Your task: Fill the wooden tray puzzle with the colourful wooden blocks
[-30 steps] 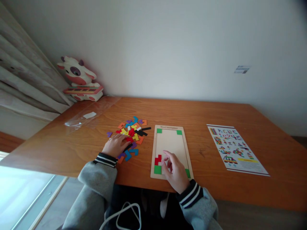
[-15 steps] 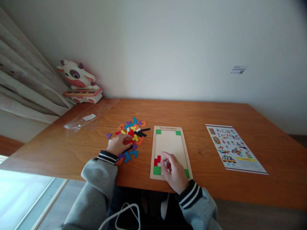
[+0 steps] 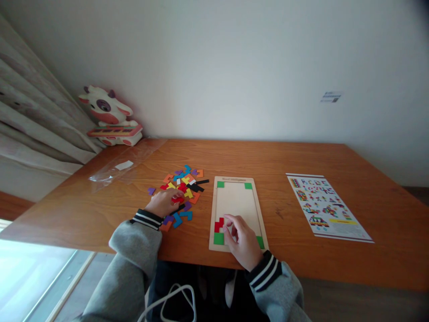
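Watching left hand (image 3: 162, 203): nearer, at left of loose pieces (image 3: 182, 187); I can't tell grip.
Right hand (image 3: 244, 241): part-open, seemingly empty, over board (image 3: 236, 199).

your table (image 3: 278, 163): smooth wood, bit of sheen | your board (image 3: 236, 197) at the near edge: matt wood | bag (image 3: 138, 157) by the far-left corner: crinkly glossy plastic | your sleeves (image 3: 136, 241): matt cloth
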The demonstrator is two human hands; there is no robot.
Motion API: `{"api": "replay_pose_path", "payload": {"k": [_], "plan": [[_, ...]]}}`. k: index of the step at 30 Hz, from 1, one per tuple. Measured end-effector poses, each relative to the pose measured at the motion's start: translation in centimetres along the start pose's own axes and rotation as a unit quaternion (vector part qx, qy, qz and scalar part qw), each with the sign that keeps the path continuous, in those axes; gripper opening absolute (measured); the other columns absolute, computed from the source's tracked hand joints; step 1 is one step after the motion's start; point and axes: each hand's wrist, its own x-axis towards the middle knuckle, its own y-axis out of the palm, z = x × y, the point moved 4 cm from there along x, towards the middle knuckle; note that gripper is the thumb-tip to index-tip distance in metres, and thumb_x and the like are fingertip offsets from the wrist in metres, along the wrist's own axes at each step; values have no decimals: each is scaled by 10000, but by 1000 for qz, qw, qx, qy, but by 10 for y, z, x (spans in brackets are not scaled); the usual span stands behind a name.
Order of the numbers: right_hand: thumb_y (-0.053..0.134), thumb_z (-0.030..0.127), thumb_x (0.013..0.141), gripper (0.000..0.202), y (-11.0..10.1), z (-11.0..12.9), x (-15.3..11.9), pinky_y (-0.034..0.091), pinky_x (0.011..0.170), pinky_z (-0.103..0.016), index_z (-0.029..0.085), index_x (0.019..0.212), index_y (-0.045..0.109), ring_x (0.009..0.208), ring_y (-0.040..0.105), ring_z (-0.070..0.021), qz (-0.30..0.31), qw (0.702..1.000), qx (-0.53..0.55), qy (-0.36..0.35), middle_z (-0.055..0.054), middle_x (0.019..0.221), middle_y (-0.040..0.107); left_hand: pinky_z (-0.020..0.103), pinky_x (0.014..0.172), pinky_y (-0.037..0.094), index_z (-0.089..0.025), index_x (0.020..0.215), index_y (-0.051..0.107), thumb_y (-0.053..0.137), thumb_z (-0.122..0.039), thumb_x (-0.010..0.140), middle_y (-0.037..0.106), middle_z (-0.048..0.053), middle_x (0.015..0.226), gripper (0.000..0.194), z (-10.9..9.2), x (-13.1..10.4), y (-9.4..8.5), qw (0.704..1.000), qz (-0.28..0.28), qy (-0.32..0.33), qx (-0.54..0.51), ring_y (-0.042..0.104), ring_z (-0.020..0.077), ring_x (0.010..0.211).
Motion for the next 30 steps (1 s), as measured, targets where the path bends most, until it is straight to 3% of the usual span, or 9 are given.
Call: {"api": "replay_pose_path", "payload": {"k": [9, 12, 15, 20, 25, 30], "plan": [[493, 221, 936, 256, 0, -1, 0, 499, 576, -252, 195, 1178, 570, 606, 552, -113, 5, 1000, -3, 7, -26, 879, 608, 292, 892, 514, -251, 1002, 703, 572, -289, 776, 701, 51, 1065, 264, -2, -6, 1, 997, 15, 82, 5, 661, 198, 975], [497, 216, 930, 248, 0, 0, 0, 499, 563, -245, 200, 1164, 579, 607, 556, -115, 4, 1000, -3, 5, -25, 867, 611, 310, 870, 516, -241, 1010, 702, 597, -446, 810, 701, 63, 1026, 305, 0, -10, 1, 998, 4, 57, 5, 664, 209, 935], [504, 212, 925, 249, -1, 2, 1, 499, 554, -241, 200, 1161, 584, 602, 558, -114, 2, 1000, -8, 1, -25, 861, 615, 316, 852, 511, -242, 956, 706, 689, -532, 724, 711, 57, 992, 372, 1, -11, 2, 1000, 15, 21, 10, 663, 227, 933], [503, 214, 928, 255, 0, 0, 0, 500, 556, -245, 205, 1171, 580, 604, 562, -116, 3, 1000, -6, 3, -26, 866, 614, 310, 751, 509, -232, 902, 685, 720, -522, 679, 731, 45, 917, 368, 3, -6, 5, 997, 45, -62, 17, 675, 226, 836], [501, 220, 938, 249, 1, -1, -1, 502, 577, -254, 202, 1176, 571, 620, 560, -119, 11, 1000, -2, 10, -26, 881, 605, 325, 781, 506, -231, 897, 686, 772, -524, 596, 736, 53, 959, 429, 7, -9, -1, 995, 49, -68, 49, 681, 254, 891], [501, 224, 939, 247, 0, 0, -1, 496, 577, -256, 205, 1176, 569, 615, 552, -120, 14, 1000, -2, 11, -24, 880, 606, 293, 655, 484, -228, 773, 667, 768, -565, 576, 736, 21, 811, 404, 14, -9, -2, 991, 64, -112, 36, 689, 234, 777]]}}
